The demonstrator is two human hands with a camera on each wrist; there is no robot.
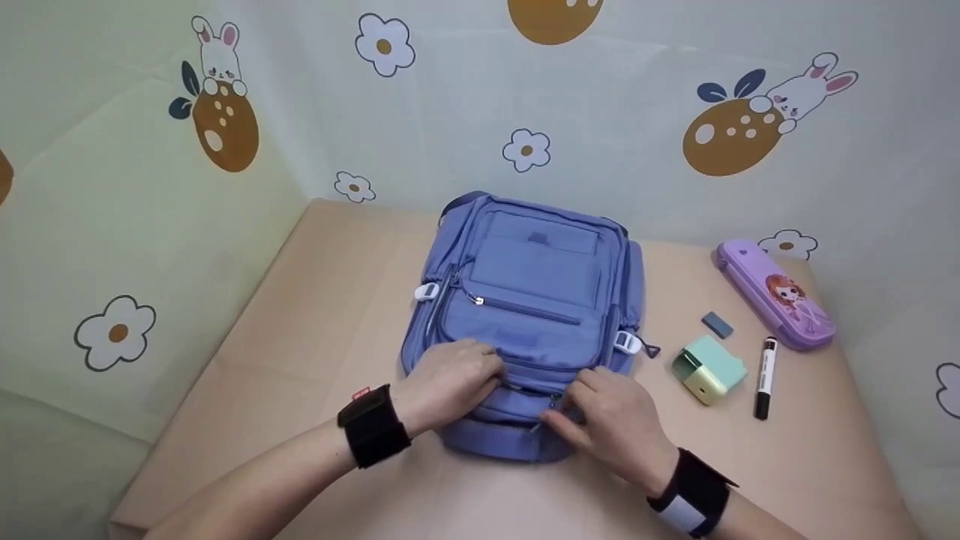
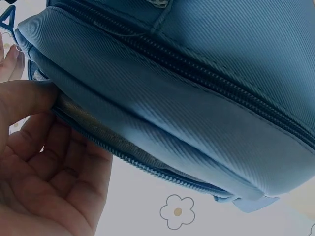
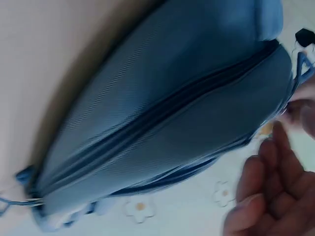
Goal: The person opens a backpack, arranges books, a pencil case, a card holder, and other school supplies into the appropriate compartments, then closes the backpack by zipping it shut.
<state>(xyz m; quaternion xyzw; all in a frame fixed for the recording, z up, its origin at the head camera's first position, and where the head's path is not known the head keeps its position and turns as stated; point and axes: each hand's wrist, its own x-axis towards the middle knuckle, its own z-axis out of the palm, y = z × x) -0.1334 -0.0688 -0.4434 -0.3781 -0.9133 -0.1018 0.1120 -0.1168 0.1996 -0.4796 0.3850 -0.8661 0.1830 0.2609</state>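
Note:
A blue backpack [image 1: 536, 262] lies front up on the table, its base toward me. The left hand [image 1: 450, 379] grips the edge of the lower front pocket. In the left wrist view its thumb presses the pocket's zipped rim [image 2: 147, 169], with the fingers curled beneath; the pocket gapes and pale lining shows. At the pocket's right end the right hand [image 1: 619, 420] pinches the fabric by the zip, the thumb pointing left in the head view. In the right wrist view this hand [image 3: 275, 191] has its fingers bent at the bag's edge.
Right of the backpack, a mint-green and yellow sharpener-like box [image 1: 709, 367] stands near a small grey-blue eraser [image 1: 718, 324]. A black-and-white marker [image 1: 766, 379] and a purple pencil case [image 1: 776, 292] lie farther right. Patterned curtains [image 1: 450, 112] surround the table [image 1: 315, 322].

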